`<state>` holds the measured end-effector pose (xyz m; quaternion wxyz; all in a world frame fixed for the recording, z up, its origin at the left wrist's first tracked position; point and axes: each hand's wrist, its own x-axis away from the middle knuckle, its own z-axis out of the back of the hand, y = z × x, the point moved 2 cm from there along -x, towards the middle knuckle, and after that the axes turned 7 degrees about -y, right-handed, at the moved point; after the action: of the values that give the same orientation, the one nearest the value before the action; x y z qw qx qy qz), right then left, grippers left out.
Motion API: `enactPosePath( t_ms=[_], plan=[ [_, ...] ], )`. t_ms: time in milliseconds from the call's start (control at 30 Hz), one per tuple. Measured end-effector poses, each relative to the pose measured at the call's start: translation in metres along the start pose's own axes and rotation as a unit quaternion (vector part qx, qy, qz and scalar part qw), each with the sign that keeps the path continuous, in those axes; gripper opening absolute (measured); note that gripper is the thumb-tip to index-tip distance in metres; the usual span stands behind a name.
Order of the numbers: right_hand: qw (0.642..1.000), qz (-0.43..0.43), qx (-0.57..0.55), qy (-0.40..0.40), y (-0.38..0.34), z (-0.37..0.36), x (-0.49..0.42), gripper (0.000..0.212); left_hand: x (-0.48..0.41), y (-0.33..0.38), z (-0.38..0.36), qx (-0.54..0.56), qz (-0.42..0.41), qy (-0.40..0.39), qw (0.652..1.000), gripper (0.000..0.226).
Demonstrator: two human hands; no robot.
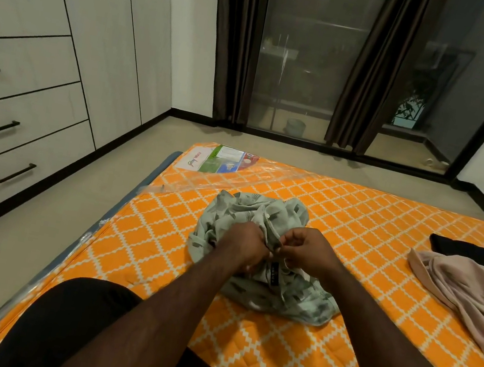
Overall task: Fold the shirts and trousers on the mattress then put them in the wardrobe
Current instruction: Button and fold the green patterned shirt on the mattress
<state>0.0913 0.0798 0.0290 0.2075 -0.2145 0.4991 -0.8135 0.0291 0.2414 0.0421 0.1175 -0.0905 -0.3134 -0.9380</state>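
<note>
A pale green patterned shirt lies crumpled in the middle of the orange and white mattress. My left hand grips a bunch of its cloth near the collar. Close beside it, my right hand pinches the shirt's edge between thumb and fingers. A dark label shows just below my hands. A beige garment lies spread at the right, with a black garment behind it.
The white wardrobe with black-handled drawers stands along the left wall, its doors closed. Bare floor runs between it and the mattress. Dark curtains and glass doors are at the back. My dark-clothed legs rest on the mattress's near edge.
</note>
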Motion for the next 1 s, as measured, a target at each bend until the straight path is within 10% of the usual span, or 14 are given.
enactPosePath(
  t_ms=[567,1000],
  plan=[
    [0.998,0.029,-0.027,0.052,-0.001,-0.008,-0.001,0.017,-0.010,-0.008,-0.023,0.087,0.028,0.114,0.989,0.046],
    [0.999,0.022,-0.017,0.027,-0.003,-0.015,0.001,0.021,-0.003,-0.005,-0.024,0.063,0.009,0.082,0.995,0.014]
  ],
)
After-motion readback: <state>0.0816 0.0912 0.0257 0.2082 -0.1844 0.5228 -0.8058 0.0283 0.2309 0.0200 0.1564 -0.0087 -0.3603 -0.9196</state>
